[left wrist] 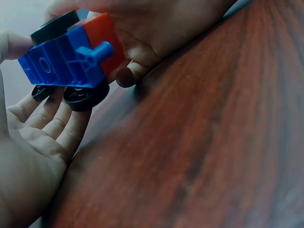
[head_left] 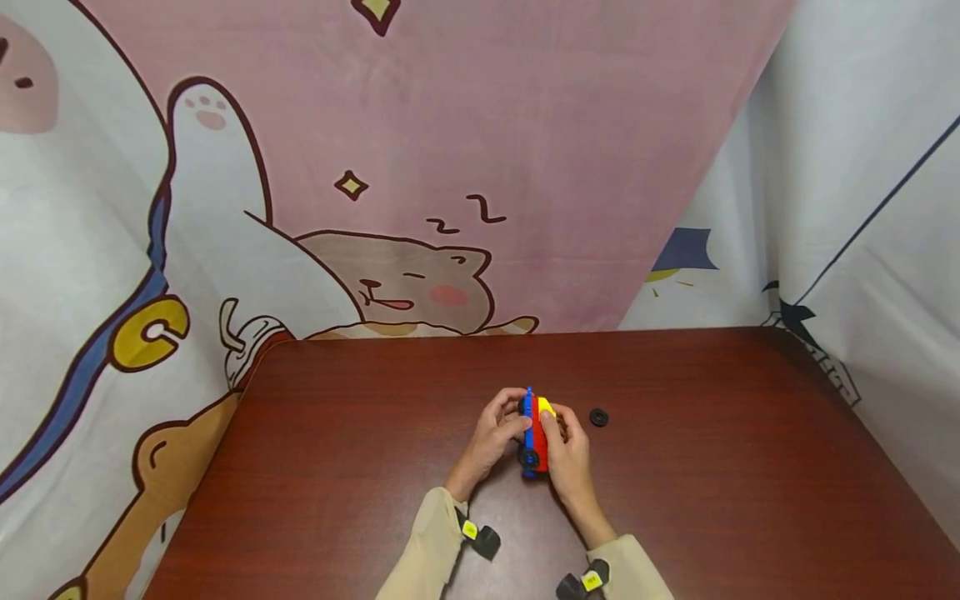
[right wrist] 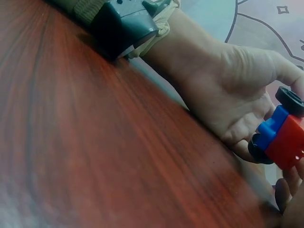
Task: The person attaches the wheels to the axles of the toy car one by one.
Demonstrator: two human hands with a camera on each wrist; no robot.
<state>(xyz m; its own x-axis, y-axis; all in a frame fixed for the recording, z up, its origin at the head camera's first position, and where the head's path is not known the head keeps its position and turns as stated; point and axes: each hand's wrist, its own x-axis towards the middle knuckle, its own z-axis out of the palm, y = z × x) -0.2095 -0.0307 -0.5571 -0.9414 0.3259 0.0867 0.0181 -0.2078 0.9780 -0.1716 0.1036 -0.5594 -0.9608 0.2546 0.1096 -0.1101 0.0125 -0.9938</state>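
A small toy car [head_left: 538, 433] with a blue chassis, a red body and a yellow part is held up between both hands. My left hand [head_left: 487, 437] grips its blue side, thumb on the chassis and fingers near the wheels. My right hand [head_left: 572, 458] holds the red and yellow side, its thumb on top. In the left wrist view the blue underside [left wrist: 57, 59] faces the camera, with black wheels [left wrist: 85, 97] fitted. The right wrist view shows the red body [right wrist: 287, 140] and a black wheel [right wrist: 290, 100]. A loose black wheel [head_left: 598, 417] lies right of my right hand.
The dark reddish-brown wooden table [head_left: 337, 475] lies beneath both hands. A pink and white cartoon-printed cloth [head_left: 562, 167] hangs behind it, and white cloth [head_left: 870, 250] hangs at the right. Black camera devices [head_left: 483, 540] are strapped to both wrists.
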